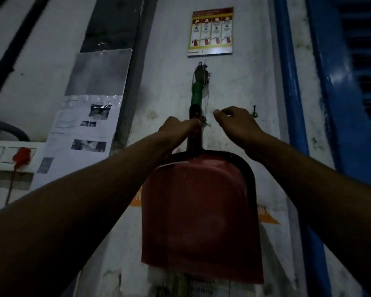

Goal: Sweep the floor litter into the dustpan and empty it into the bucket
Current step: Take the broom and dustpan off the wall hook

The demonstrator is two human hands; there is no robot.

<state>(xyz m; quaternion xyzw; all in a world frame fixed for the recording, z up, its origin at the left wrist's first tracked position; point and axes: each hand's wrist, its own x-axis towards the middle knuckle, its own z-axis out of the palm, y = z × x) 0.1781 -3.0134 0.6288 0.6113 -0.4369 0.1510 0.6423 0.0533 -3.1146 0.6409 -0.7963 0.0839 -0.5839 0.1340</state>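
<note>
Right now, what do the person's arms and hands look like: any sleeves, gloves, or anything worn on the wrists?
Both forearms are bare up to the frame's edge, with no sleeve showing. The left hand and right hand wear no gloves. No watch, band or ring is visible, though the dim light could hide small details.

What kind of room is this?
Probably a utility or storage corner of a workplace. A fire extinguisher instruction poster hangs on the scuffed white wall, printed notices are taped beside it, and a red dustpan hangs there.
</note>
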